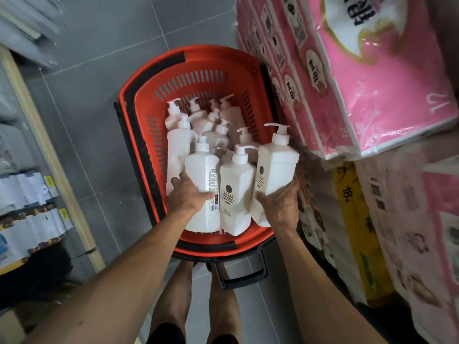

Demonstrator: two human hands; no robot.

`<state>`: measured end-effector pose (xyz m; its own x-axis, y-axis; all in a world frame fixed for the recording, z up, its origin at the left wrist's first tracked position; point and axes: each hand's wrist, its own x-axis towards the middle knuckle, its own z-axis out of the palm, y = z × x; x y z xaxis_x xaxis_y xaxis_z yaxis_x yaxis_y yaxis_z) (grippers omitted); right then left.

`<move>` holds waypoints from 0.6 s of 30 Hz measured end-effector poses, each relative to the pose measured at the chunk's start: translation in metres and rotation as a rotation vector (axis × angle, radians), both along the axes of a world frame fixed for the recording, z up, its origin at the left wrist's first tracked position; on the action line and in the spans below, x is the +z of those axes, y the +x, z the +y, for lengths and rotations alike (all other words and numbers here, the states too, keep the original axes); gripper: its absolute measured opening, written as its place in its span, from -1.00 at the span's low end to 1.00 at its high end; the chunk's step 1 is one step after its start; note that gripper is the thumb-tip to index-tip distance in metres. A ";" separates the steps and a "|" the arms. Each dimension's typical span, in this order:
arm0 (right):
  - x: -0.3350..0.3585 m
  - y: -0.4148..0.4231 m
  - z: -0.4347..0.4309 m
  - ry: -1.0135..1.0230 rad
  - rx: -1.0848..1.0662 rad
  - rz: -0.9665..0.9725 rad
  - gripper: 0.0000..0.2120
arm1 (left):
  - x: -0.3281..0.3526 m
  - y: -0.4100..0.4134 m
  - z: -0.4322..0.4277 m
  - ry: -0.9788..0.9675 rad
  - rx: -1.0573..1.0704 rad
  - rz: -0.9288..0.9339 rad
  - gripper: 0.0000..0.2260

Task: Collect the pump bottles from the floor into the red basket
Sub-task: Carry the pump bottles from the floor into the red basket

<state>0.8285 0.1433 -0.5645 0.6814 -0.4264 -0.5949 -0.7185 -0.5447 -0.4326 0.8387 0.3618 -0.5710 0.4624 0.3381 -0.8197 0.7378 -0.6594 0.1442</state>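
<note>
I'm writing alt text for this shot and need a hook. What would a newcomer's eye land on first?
The red basket against the grey floor, centre frame, crowded with white pump bottles. At its near end the left grip holds one bottle and the right grip a second bottle, by the right rim. Pink wrapped packs tower along the right side.

Grey tiled floor (87, 108) with a red basket (218, 52) on it.
The basket stands in the middle of the aisle, between a shelf unit (49, 150) on the left and stacked paper-roll packs (372, 219) just beside it on the right.
</note>
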 end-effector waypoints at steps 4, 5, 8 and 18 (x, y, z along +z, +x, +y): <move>0.000 0.003 -0.001 -0.033 0.045 0.054 -0.17 | 0.001 -0.004 -0.002 0.003 0.005 -0.039 -0.13; 0.001 0.002 -0.001 -0.037 0.042 0.062 -0.14 | 0.002 -0.005 -0.003 0.018 -0.011 -0.050 -0.13; 0.007 -0.004 -0.003 -0.087 0.051 -0.017 -0.03 | 0.007 -0.009 -0.003 0.064 -0.106 -0.104 -0.17; 0.054 -0.021 -0.007 -0.171 0.224 -0.198 -0.44 | 0.054 0.001 -0.017 0.183 -0.553 -0.303 -0.40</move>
<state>0.8077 0.1362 -0.5106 0.8643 -0.3354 -0.3748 -0.4844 -0.7558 -0.4406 0.8399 0.3446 -0.5171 0.8092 0.1062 -0.5779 0.2274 -0.9635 0.1415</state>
